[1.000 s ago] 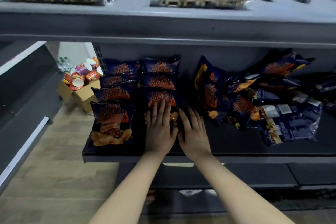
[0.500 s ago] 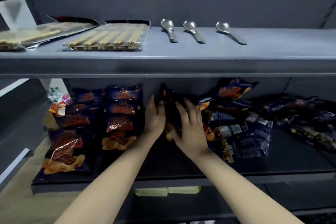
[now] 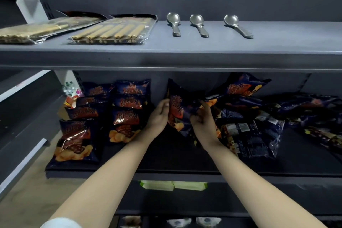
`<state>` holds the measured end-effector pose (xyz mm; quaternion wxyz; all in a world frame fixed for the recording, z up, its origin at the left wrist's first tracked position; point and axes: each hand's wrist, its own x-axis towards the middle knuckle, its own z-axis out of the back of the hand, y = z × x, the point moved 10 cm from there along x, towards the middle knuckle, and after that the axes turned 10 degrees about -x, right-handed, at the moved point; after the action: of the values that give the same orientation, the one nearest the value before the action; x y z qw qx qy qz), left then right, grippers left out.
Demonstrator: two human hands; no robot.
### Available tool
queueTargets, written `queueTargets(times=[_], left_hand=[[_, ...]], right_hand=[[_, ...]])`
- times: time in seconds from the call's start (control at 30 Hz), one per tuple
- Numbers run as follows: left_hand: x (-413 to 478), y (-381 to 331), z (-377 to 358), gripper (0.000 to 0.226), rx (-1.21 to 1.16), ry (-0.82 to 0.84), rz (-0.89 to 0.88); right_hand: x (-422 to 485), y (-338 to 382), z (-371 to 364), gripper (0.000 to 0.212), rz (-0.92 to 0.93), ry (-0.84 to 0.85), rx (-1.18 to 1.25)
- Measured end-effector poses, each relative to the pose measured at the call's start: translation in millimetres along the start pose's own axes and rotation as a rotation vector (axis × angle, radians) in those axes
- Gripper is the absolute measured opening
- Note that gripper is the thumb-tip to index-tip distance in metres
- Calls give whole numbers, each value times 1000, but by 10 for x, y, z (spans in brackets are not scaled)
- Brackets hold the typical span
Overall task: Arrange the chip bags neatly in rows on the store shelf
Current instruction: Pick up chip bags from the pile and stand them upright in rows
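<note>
Two tidy rows of chip bags (image 3: 114,109) sit left on the shelf (image 3: 185,153), a loose heap (image 3: 259,120) crowds the right, spoons (image 3: 198,24) above. Between them, the left hand (image 3: 159,116) and right hand (image 3: 203,120) grip one upright chip bag (image 3: 180,109), fingers (image 3: 163,103) curled onto its edges.
</note>
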<state>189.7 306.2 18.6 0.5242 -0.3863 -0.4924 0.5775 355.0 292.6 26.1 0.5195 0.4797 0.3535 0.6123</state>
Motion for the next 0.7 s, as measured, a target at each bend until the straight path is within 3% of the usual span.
queueTargets(times=[0.07,0.17,0.37,0.5,0.6,0.7], left_hand=[[-76,-87,113,41,-19,-12,-62],[-233,-130,394,64,-26,-40,-88],[-562,90,891,118,144,69,-48],[-720,173,1303,125,197,-72,-85],[-847,177,1488,119,231,-121,-127],[-914,311,1546,118,259,-100,-116]], right_hand=[[24,3,-61,51,-39,5,135],[-11,50,-235,48,-76,26,222],[-275,349,-688,64,62,81,115],[-581,666,-1163,69,286,225,-147],[-789,569,-1519,92,311,458,-360],[-889,424,-1602,101,337,507,-516]])
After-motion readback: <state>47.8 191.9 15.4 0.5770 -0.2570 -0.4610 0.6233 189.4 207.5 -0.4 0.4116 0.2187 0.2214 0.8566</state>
